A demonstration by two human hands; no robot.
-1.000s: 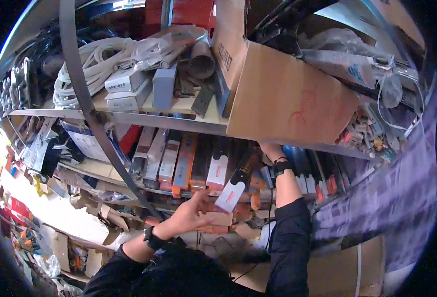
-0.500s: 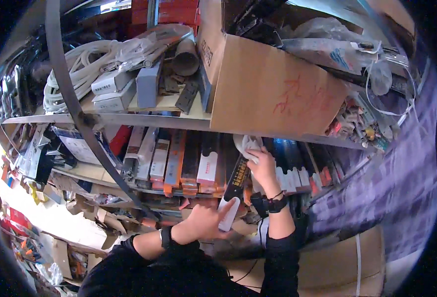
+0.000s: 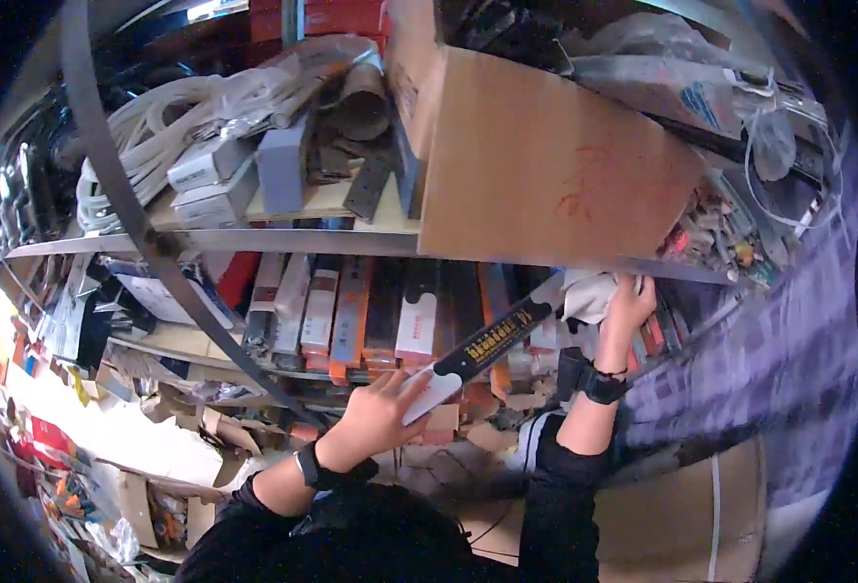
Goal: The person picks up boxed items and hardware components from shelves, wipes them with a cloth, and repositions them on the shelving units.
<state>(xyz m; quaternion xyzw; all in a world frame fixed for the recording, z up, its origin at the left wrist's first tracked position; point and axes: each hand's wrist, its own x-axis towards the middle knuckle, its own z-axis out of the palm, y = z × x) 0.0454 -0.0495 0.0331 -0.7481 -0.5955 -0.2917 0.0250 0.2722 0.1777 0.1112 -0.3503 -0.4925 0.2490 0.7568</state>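
My left hand [image 3: 375, 416] grips the white lower end of a long black-and-white flat box [image 3: 492, 342], which lies at a slant in front of the lower shelf's boxes. My right hand [image 3: 628, 306] holds a crumpled white material [image 3: 589, 294], like a bag or cloth, at the box's upper far end; whether it grips the box there too is hidden. Behind, long narrow boxes in white, orange and black [image 3: 351, 311] stand packed side by side below the metal shelf edge [image 3: 302, 241].
A large cardboard carton [image 3: 526, 146] overhangs the upper shelf, beside coiled white hose [image 3: 128, 175], small boxes and mixed hardware. A slanted metal upright [image 3: 171, 267] crosses the left side. Purple fabric [image 3: 769, 389] hangs at right; a flat cardboard sheet [image 3: 676, 515] stands lower right.
The box has swung out from steep to diagonal. My right hand has moved right with the white material, and my left hand has come onto the box's lower end.
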